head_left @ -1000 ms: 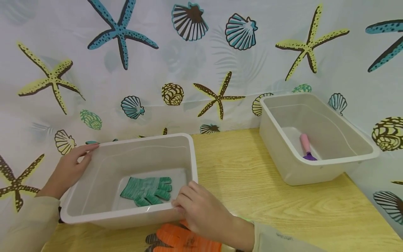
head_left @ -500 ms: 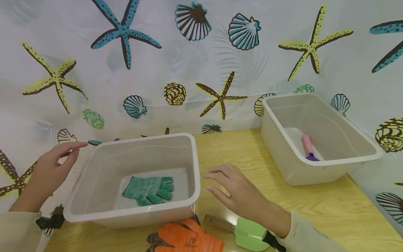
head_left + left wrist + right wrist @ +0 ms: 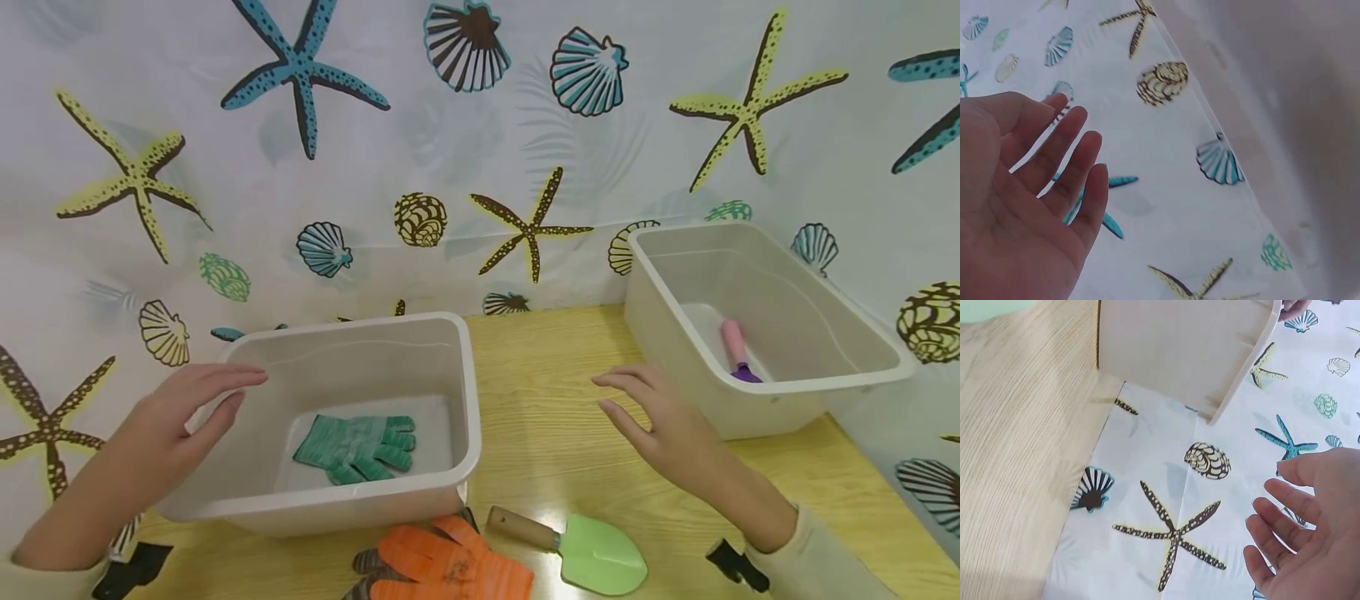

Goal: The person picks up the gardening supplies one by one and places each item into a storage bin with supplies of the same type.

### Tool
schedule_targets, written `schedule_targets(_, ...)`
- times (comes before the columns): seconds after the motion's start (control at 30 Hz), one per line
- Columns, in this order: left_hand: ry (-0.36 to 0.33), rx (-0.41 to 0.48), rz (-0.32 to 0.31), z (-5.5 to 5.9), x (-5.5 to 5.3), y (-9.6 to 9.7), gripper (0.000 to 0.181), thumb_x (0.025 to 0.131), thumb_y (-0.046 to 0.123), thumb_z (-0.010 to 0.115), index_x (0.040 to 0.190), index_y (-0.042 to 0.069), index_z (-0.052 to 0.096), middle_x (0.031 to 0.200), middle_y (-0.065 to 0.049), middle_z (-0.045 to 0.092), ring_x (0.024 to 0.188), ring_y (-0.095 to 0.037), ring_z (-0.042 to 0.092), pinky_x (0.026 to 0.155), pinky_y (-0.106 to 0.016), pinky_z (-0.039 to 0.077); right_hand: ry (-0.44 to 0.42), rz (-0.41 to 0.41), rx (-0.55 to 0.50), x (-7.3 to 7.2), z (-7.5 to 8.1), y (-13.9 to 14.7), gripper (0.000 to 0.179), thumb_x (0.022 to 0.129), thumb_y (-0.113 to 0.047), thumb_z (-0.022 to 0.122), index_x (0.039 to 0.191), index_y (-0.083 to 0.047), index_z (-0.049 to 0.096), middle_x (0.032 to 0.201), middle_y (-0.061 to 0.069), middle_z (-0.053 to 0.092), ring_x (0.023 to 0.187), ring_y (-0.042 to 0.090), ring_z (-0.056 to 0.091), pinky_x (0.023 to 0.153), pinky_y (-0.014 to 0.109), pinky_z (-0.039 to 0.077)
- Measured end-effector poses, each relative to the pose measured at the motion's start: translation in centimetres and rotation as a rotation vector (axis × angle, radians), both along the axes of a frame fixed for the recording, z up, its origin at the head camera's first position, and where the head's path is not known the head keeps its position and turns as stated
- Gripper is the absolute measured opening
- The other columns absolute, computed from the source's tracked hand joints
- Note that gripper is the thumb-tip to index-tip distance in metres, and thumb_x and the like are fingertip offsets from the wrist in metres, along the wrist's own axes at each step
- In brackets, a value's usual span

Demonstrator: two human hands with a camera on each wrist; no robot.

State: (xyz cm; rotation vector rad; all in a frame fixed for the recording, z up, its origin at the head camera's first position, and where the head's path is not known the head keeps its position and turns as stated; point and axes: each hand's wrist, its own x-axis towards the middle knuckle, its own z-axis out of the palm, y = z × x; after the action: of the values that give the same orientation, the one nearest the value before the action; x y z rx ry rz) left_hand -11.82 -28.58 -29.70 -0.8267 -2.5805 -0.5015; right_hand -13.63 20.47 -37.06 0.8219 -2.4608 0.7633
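In the head view my left hand (image 3: 176,425) hovers over the left end of the left white tub (image 3: 474,400), fingers extended and holding nothing. A green glove (image 3: 356,446) lies flat on that tub's floor. My right hand (image 3: 663,425) hangs in the air above the table between the two tubs, its fingers loosely bent and empty. The right white tub (image 3: 682,333) holds a tool with a pink handle and purple lower part (image 3: 733,343); its lower end is hidden by the rim. Both wrist views show the hands, left (image 3: 1029,187) and right (image 3: 1310,519), gripping nothing.
An orange glove (image 3: 450,567) lies on the wooden table (image 3: 547,375) in front of the left tub. Beside it is a green trowel (image 3: 600,554) with a wooden handle. A cloth (image 3: 450,150) printed with starfish and shells hangs behind.
Both hands have let go of the left tub's rim. The right hand has moved right; the left lifted off to the left, then came back over the tub. The trowel is now uncovered.
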Motion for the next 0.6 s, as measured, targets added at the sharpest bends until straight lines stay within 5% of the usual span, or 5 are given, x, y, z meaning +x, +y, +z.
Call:
schedule_targets(0.17,0.015,0.059,-0.122,-0.1,1.1,3.0,0.039,0.081,0.002,0.06,0.117,0.017,0.057,0.117,0.003,0.053,0.11,-0.011,0.043,0.093,-0.01,0.027,0.044,-0.081,0.013,-0.4,0.3,3.0,0.028,0.083,-0.013,0.061,0.111,-0.012,0.058,0.109,-0.001,0.054,0.104,0.017,0.045,0.089,0.027,0.033)
schedule_targets(0.3,0.083,0.101,-0.198,-0.2,1.4,6.1,0.029,0.09,0.019,0.049,0.118,0.016,0.056,0.119,0.002,0.052,0.108,-0.016,0.045,0.092,-0.014,0.029,0.1,-0.104,-0.006,-0.9,0.9,5.1,0.028,0.081,-0.008,0.062,0.109,-0.008,0.06,0.105,0.003,0.057,0.103,0.022,0.048,0.099,0.028,0.026)
schedule_targets(0.4,0.123,0.124,-0.203,-0.5,1.8,8.6,0.034,0.093,0.03,0.039,0.119,0.015,0.055,0.121,0.001,0.051,0.108,-0.018,0.046,0.094,-0.017,0.03,0.099,-0.13,-0.021,-1.0,1.1,6.6,0.027,0.081,-0.006,0.062,0.107,-0.005,0.06,0.103,0.007,0.058,0.114,0.028,0.043,0.105,0.032,0.019)
schedule_targets(0.6,0.228,0.138,-0.228,-1.2,3.0,12.9,0.035,0.094,0.029,0.038,0.117,0.011,0.056,0.12,-0.001,0.052,0.103,-0.021,0.05,0.091,-0.025,0.035,0.074,-0.238,-0.025,-1.0,1.3,9.4,0.024,0.08,-0.006,0.062,0.104,-0.002,0.061,0.105,0.014,0.056,0.107,0.032,0.044,0.09,0.041,0.034)
